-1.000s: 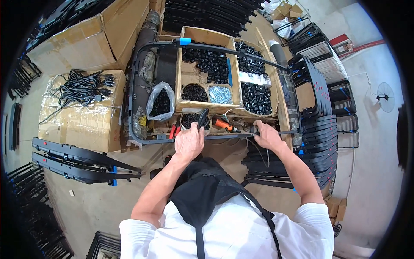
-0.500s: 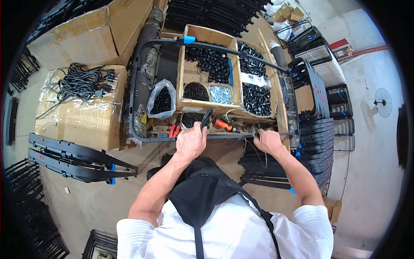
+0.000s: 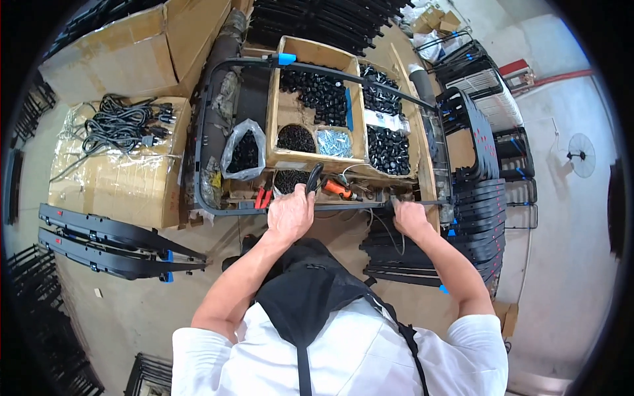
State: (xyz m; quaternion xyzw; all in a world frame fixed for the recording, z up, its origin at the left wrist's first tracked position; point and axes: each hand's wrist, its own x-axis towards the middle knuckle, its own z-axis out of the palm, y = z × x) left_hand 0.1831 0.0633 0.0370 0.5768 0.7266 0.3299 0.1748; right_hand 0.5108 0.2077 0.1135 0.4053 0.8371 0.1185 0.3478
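Your left hand (image 3: 291, 212) grips a black piece (image 3: 315, 177) at the near bar (image 3: 342, 208) of the frame (image 3: 200, 148); your right hand (image 3: 411, 218) curls at the same bar, its hold unclear. An orange driver (image 3: 338, 190) lies between them, near the parts box (image 3: 317, 161).

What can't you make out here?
All head view:
Whether the right hand holds anything: knuckles hide its palm.
Lower end of the black handle: covered by the left hand.
Silver screws' shapes: too small.
Lower-left black frames: cut off by dark lens rim.

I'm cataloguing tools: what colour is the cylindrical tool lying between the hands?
The cylindrical tool is mostly orange; the head view shows it best.
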